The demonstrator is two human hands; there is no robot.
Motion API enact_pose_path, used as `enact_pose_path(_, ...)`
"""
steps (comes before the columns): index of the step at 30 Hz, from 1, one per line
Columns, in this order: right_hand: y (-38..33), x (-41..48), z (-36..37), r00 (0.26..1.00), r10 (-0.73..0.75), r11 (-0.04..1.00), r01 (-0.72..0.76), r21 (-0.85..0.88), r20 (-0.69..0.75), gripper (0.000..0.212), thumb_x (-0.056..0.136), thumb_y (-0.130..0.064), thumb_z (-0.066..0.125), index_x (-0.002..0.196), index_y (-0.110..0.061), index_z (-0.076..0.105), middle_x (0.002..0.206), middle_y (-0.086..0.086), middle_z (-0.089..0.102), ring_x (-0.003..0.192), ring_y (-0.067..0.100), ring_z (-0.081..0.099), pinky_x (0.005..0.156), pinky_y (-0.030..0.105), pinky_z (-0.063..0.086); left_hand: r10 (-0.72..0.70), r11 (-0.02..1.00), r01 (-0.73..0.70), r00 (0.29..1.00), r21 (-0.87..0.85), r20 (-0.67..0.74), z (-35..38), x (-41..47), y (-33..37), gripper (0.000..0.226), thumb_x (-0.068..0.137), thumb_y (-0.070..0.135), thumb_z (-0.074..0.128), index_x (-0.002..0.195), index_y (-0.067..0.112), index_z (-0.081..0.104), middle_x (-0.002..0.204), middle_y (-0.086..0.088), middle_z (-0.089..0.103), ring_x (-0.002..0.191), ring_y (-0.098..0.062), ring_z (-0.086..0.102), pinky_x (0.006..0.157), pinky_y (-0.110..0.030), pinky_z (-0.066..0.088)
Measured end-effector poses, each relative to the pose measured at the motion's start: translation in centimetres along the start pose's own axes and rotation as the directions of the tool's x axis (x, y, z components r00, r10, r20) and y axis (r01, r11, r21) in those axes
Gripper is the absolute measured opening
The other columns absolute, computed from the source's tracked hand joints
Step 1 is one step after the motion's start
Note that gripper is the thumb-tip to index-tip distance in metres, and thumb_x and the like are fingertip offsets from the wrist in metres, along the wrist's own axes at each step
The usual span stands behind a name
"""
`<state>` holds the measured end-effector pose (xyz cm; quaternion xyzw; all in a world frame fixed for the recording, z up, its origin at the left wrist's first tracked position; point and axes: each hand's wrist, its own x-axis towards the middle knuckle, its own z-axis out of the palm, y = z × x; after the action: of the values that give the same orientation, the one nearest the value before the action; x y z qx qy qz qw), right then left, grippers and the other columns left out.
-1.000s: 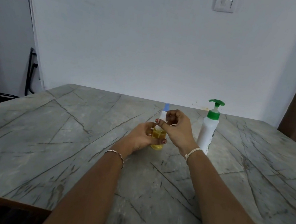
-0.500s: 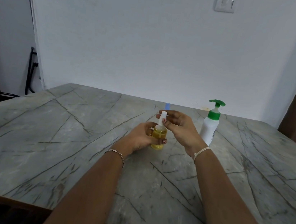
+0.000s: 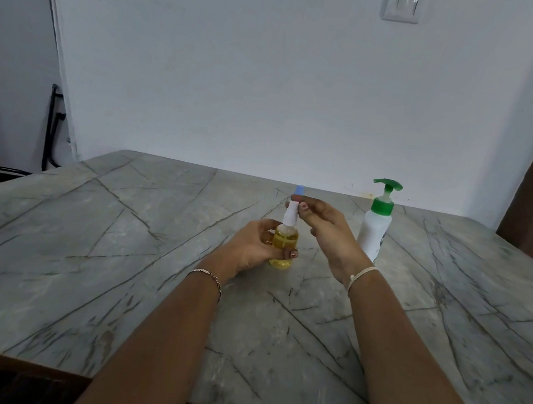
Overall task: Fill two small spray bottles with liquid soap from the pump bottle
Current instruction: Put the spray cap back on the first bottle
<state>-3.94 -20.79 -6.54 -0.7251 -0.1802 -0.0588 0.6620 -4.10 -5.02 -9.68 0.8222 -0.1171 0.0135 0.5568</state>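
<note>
Standing upright near the middle of the bench (image 3: 87,266), a small spray bottle (image 3: 284,241) holds yellow liquid almost to its shoulder and wears a white spray head. The left hand (image 3: 257,246) wraps around the bottle's body, gripping it steady. The right hand (image 3: 324,229) sits just to the right of the bottle, and its thumb and forefinger reach up to the tip of the spray head. A second ago that hand closed over the whole top, as if twisting the head on; now it has drawn back so that only the fingertips (image 3: 303,205) stay there, loosely pinched, the other fingers relaxed. This suggests the bottle is filled and capped. Behind the bottle, a pale blue tip (image 3: 299,190) shows, possibly the second spray bottle, though mostly hidden. To the bottle's right, near but apart, stands the white pump bottle (image 3: 375,228) with its green pump.
</note>
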Motion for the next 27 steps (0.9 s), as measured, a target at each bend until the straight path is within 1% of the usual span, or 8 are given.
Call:
enact_pose_path(3,0.2,0.1,-0.2,0.995,-0.038,0.999,0.036,0.016,0.088,0.027,0.095,-0.007,0.056,0.120,-0.015,0.064,0.110,-0.003,0.072,0.104,0.003,0.064,0.082,0.008,0.047,0.004,1.000,-0.004,1.000,0.005,-0.003,0.0,0.0,0.0,0.082,0.053,0.046,0.087,0.124,0.017,0.058,0.114,-0.005,0.068,0.108,-0.022,0.063,0.102,-0.046,0.047)
enact_pose_path(6,0.6,0.1,0.3,0.997,-0.071,0.997,0.071,-0.009,-0.020,0.028,0.087,-0.007,0.069,0.114,-0.015,0.066,0.099,0.001,0.072,0.094,0.010,0.066,0.080,0.016,0.050,-0.001,1.000,0.001,1.000,0.006,0.014,-0.1,0.0,-0.1,0.066,0.065,0.032,0.086,0.122,0.017,0.056,0.115,-0.006,0.068,0.108,-0.022,0.063,0.102,-0.045,0.047)
enact_pose_path(10,0.7,0.1,1.0,0.988,-0.101,0.994,0.097,-0.045,-0.114,0.034,0.080,-0.015,0.078,0.112,-0.012,0.066,0.090,0.002,0.065,0.082,0.010,0.060,0.067,0.012,0.048,-0.008,1.000,0.008,1.000,-0.002,0.007,-0.1,0.1,-0.1,0.071,0.070,0.028,0.084,0.131,0.014,0.051,0.122,-0.006,0.064,0.113,-0.022,0.060,0.104,-0.043,0.045)
enact_pose_path(14,0.5,-0.1,0.4,0.999,-0.019,1.000,0.019,0.002,0.042,0.033,0.091,-0.020,0.065,0.123,-0.012,0.063,0.100,-0.004,0.069,0.084,-0.005,0.065,0.071,0.007,0.047,-0.005,1.000,0.005,1.000,-0.002,0.011,-0.1,0.0,0.0,0.068,0.066,0.032,0.086,0.124,0.017,0.055,0.116,-0.005,0.067,0.109,-0.021,0.063,0.103,-0.044,0.045)
enact_pose_path(17,0.7,0.0,0.0,0.992,-0.014,0.999,0.009,0.041,0.129,0.029,0.093,-0.011,0.060,0.123,-0.011,0.063,0.111,-0.001,0.071,0.100,0.003,0.066,0.083,0.012,0.049,-0.011,1.000,0.011,1.000,-0.009,0.011,-0.2,0.1,-0.2,0.070,0.063,0.034,0.087,0.124,0.017,0.057,0.112,-0.004,0.070,0.106,-0.020,0.064,0.102,-0.045,0.047)
enact_pose_path(23,1.0,0.0,1.1,0.985,-0.119,0.984,0.101,-0.146,-0.122,0.032,0.078,-0.016,0.079,0.107,-0.012,0.064,0.084,-0.002,0.064,0.075,0.005,0.057,0.068,0.017,0.049,0.009,0.999,-0.008,1.000,-0.032,0.013,-0.1,-0.1,0.0,0.078,0.055,0.041,0.088,0.123,0.019,0.057,0.113,-0.004,0.070,0.108,-0.020,0.064,0.102,-0.044,0.047)
enact_pose_path(25,1.1,0.1,1.2,0.984,-0.115,0.981,0.091,-0.170,-0.137,0.034,0.078,-0.024,0.079,0.106,-0.014,0.063,0.087,-0.003,0.062,0.078,0.008,0.055,0.069,0.019,0.048,0.004,1.000,-0.004,1.000,-0.023,0.017,-0.2,-0.1,0.0,0.081,0.055,0.043,0.088,0.125,0.019,0.057,0.113,-0.003,0.070,0.108,-0.019,0.064,0.102,-0.044,0.047)
enact_pose_path(27,0.8,0.1,1.1,0.995,-0.048,0.992,0.037,-0.123,-0.087,0.034,0.085,-0.032,0.071,0.113,-0.014,0.063,0.100,0.000,0.066,0.092,0.010,0.060,0.072,0.014,0.045,-0.004,1.000,0.004,1.000,-0.022,0.023,-0.2,-0.1,0.0,0.063,0.065,0.032,0.086,0.119,0.020,0.056,0.115,-0.003,0.068,0.108,-0.018,0.063,0.103,-0.042,0.046)
